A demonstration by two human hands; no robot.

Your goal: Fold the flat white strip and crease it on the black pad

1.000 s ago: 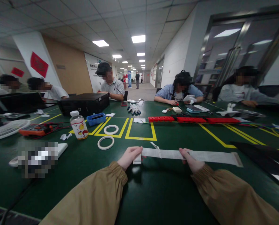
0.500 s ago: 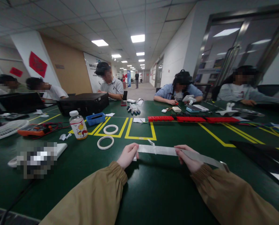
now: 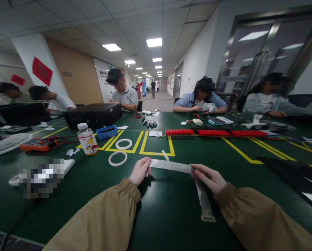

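A pale flat ribbon cable [image 3: 178, 167] stretches between my two hands, a little above the green table [image 3: 169, 216]. My left hand [image 3: 140, 170] is closed on its left end, thumb on top. At the other side my right hand [image 3: 209, 177] pinches the cable between thumb and fingers. Beyond that pinch the cable bends down, and its end with a connector [image 3: 207, 218] hangs toward me. Near the middle of the taut stretch a small white strip [image 3: 165, 156] is wrapped around the cable, its free tip sticking up. What lies inside my left fist is hidden.
Two tape rolls [image 3: 118, 158] lie left of my hands, near a drink bottle [image 3: 87, 138] and a blue tray [image 3: 106, 132]. Red power strips [image 3: 213, 133] cross the table ahead. An orange multimeter [image 3: 38, 144] is at far left. Co-workers sit across the table.
The cable's right part has swung from lying over my right wrist to hanging down below the hand. Both hands have shifted slightly left. The strip's tip stands more upright.
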